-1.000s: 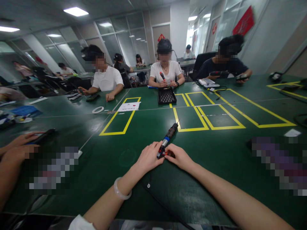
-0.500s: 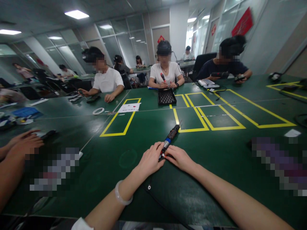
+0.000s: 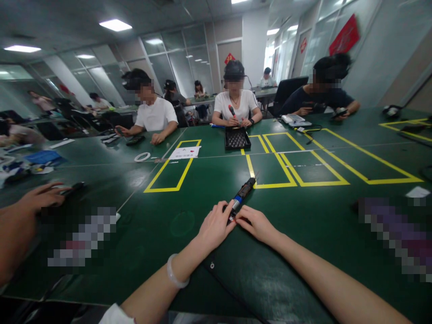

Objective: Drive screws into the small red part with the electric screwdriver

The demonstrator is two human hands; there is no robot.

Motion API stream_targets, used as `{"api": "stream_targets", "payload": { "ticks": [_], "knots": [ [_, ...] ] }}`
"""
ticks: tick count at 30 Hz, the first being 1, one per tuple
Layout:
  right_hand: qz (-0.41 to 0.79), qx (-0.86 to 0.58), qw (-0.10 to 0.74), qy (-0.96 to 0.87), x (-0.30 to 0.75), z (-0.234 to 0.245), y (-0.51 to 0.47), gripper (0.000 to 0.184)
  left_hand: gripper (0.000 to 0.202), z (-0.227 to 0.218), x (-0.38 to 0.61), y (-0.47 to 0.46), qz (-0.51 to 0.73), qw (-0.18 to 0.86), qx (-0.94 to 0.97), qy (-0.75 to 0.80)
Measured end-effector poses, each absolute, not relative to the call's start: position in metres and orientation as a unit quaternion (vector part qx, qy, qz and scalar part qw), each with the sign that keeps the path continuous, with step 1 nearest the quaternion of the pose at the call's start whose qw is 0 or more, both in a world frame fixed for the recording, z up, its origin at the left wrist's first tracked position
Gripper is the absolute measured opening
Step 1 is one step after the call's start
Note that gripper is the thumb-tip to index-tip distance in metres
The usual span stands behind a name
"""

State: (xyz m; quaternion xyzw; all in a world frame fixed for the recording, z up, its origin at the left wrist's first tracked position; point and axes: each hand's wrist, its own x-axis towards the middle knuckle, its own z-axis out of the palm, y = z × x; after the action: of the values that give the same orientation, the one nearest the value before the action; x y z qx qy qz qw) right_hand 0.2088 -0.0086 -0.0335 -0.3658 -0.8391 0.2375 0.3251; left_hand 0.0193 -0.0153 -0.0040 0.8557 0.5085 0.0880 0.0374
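Note:
A black electric screwdriver (image 3: 242, 194) with a blue band and a red end lies on the green table (image 3: 297, 225), its tip pointing away toward the yellow tape boxes. My left hand (image 3: 214, 226) curls around the near end of the tool from the left. From the right, my right hand (image 3: 255, 222) pinches the same end with its fingertips. A black cable (image 3: 229, 290) runs from the tool back toward me under my arms. A pale bangle (image 3: 174, 275) sits on my left wrist.
Yellow tape rectangles (image 3: 270, 168) mark the table ahead. A black tray (image 3: 237, 137) stands before a person across the table. A white card (image 3: 184, 152) and a white ring (image 3: 142, 156) lie left of it. A neighbour's hand (image 3: 40, 198) rests at the far left.
The view has tilted slightly; both my hands stay on the screwdriver's near end, which has slid a little away from me. The neighbour's hand at left shifted.

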Motion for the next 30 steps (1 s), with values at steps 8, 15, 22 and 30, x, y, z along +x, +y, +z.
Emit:
{"api": "stream_targets", "payload": {
  "ticks": [8, 15, 22, 30],
  "knots": [
    [0.239, -0.380, 0.311, -0.838, 0.215, -0.035, -0.008, 0.009, 0.060, -0.007, -0.023, 0.001, 0.077, -0.003, 0.830, 0.552],
    [0.238, -0.383, 0.300, -0.841, 0.215, -0.037, -0.008, 0.009, 0.062, -0.009, -0.106, 0.033, 0.040, -0.017, 0.745, 0.666],
    [0.238, -0.383, 0.298, -0.841, 0.214, -0.037, -0.007, 0.009, 0.063, -0.009, -0.199, 0.055, 0.009, -0.016, 0.642, 0.766],
    [0.237, -0.387, 0.287, -0.844, 0.214, -0.036, -0.007, 0.009, 0.060, -0.004, -0.245, 0.058, 0.008, -0.031, 0.591, 0.806]
  ]
}}
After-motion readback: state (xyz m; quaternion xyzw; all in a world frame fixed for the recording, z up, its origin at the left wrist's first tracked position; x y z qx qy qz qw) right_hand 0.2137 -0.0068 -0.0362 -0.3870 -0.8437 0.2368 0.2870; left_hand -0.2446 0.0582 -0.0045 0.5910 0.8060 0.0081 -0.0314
